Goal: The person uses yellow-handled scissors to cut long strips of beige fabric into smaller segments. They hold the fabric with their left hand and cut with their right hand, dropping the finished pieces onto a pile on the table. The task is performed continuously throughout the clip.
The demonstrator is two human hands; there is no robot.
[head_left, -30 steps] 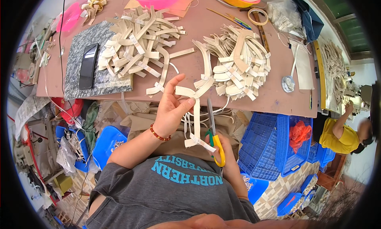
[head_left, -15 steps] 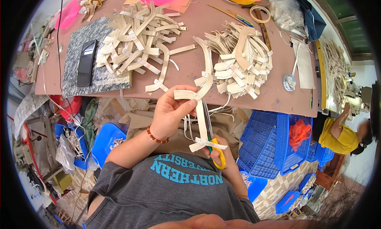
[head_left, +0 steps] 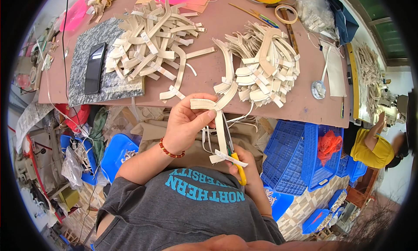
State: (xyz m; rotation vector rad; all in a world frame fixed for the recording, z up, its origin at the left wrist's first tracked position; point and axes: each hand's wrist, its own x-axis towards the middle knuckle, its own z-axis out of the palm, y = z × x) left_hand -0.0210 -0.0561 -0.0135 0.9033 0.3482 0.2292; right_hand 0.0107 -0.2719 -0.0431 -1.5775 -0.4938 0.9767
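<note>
Craft workshop — worktable (head_left: 204,72) heaped with cut strips (head_left: 152,37), crates (head_left: 300,155).

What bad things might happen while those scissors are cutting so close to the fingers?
The yellow-handled scissors in the right hand run up beside the cream strap piece that the left hand pinches, so a slip might nick a thumb. The dangling strips could also get snipped by mistake.
</note>
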